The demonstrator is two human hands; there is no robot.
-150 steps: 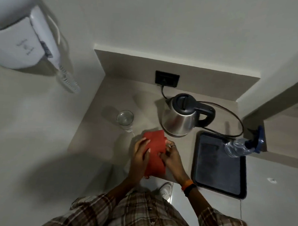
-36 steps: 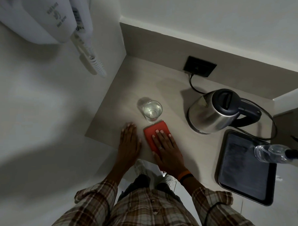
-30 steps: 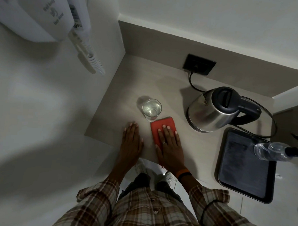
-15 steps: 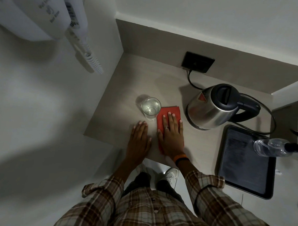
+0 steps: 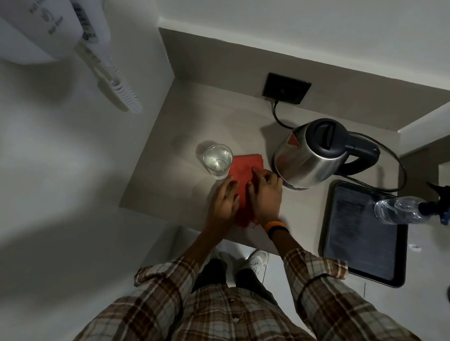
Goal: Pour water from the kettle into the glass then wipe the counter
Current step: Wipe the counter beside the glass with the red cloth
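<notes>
Head view: glass (image 5: 217, 161) holds water, pouring done; kettle (image 5: 311, 154) on base toward counter's (image 5: 166, 183) back right. Right hand (image 5: 265, 194) flat, fingers spread on red cloth (image 5: 244, 168); left hand (image 5: 224, 201) flat beside. Wiping near front edge underway.

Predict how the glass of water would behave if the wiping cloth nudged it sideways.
The glass stands upright on a smooth counter, so it would probably slide before tipping. It holds water, so a sharp knock might slop some out. The red cloth lies right beside it.
</notes>
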